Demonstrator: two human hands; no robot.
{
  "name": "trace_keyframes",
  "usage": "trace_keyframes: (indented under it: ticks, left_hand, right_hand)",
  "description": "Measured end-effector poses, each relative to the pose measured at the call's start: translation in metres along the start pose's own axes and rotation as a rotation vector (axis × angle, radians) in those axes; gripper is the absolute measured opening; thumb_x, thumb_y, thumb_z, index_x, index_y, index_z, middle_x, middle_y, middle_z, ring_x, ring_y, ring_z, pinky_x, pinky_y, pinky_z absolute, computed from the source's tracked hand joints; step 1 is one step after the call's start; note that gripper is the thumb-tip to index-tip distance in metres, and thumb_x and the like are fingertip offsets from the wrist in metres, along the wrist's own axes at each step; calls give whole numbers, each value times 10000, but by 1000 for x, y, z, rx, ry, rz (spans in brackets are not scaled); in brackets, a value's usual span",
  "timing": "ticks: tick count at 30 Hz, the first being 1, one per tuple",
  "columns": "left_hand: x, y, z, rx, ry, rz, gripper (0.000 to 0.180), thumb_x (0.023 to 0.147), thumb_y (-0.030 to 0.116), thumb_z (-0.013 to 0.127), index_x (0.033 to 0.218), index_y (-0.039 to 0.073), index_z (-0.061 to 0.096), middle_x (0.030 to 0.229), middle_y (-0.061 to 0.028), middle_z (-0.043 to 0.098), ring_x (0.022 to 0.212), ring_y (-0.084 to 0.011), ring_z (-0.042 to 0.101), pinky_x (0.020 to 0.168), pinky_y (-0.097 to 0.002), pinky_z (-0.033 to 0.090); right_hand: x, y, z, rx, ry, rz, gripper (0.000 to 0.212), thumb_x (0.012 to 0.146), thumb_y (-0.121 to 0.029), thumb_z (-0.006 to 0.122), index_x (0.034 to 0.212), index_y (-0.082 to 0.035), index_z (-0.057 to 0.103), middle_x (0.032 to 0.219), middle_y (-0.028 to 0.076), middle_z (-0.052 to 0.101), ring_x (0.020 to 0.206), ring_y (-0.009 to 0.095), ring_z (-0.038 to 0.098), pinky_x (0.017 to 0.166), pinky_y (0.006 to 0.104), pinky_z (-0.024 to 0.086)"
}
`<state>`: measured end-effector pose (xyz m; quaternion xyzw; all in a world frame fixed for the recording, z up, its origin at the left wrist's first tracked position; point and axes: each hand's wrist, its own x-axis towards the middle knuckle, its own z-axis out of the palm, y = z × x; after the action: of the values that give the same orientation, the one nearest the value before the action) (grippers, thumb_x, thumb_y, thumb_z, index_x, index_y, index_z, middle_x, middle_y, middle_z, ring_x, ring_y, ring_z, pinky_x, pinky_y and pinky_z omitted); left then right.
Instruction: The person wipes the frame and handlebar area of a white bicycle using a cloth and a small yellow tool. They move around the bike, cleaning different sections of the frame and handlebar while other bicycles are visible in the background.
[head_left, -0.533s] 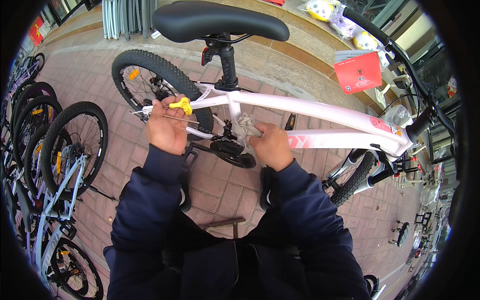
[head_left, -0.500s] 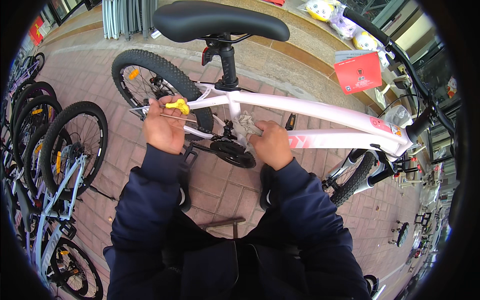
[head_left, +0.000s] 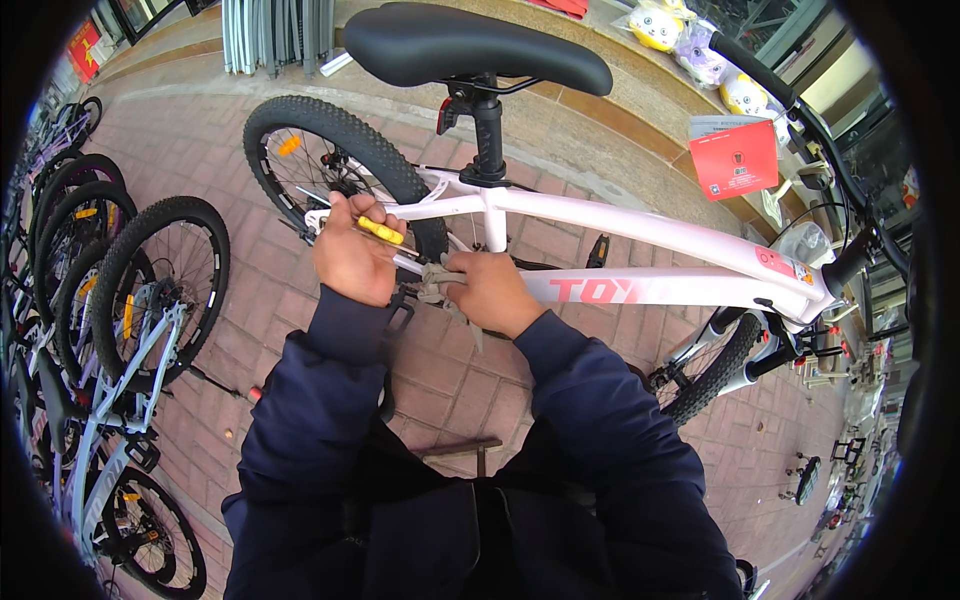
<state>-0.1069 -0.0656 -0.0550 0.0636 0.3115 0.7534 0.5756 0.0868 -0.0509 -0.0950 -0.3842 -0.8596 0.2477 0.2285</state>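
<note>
A pink-and-white bicycle [head_left: 640, 235] stands across in front of me, its black saddle [head_left: 480, 45] at the top and its rear wheel [head_left: 398, 165] to the left. My left hand [head_left: 352, 260] is closed around a screwdriver with a yellow handle [head_left: 381, 231], beside the rear end of the frame; the shaft points left toward the wheel hub. A second thin rod seems to lie in the same palm. My right hand [head_left: 495, 292] pinches a crumpled grey rag [head_left: 437, 282] near the chainstay, just below the seat tube. Hand and rag hide most of the crank.
Several bicycles [head_left: 155, 290] crowd the left side. Behind the bicycle rise stone steps [head_left: 590, 125] with wrapped plush toys [head_left: 655, 25]. A red card [head_left: 735, 160] hangs near the handlebar [head_left: 850, 180]. A small metal stand [head_left: 470, 447] is on the paving between my legs.
My right hand and the rag have moved left, from the seat tube toward my left hand. The screwdriver has tilted, its handle now pointing down to the right. The whole view has shifted slightly.
</note>
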Motion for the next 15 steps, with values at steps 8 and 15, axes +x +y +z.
trace_keyframes:
  ticks: [8,15]
  left_hand:
    - [-1,2,-2,23,-40,11,383,1080,394,424,909,82,567,747,-39,556,722,-207,550,783,-404,508]
    - [-1,-2,-1,78,-20,6,379,1082,380,427,900,76,562,719,-39,543,695,-206,546,746,-392,514]
  right_hand:
    - [-7,34,-43,-536,-68,461,187,782,-137,613,899,-41,722,901,233,707,848,417,691,757,491,571]
    - [-12,43,-55,-374,98,365,207,778,-152,656,917,-10,714,893,264,693,852,431,681,786,488,554]
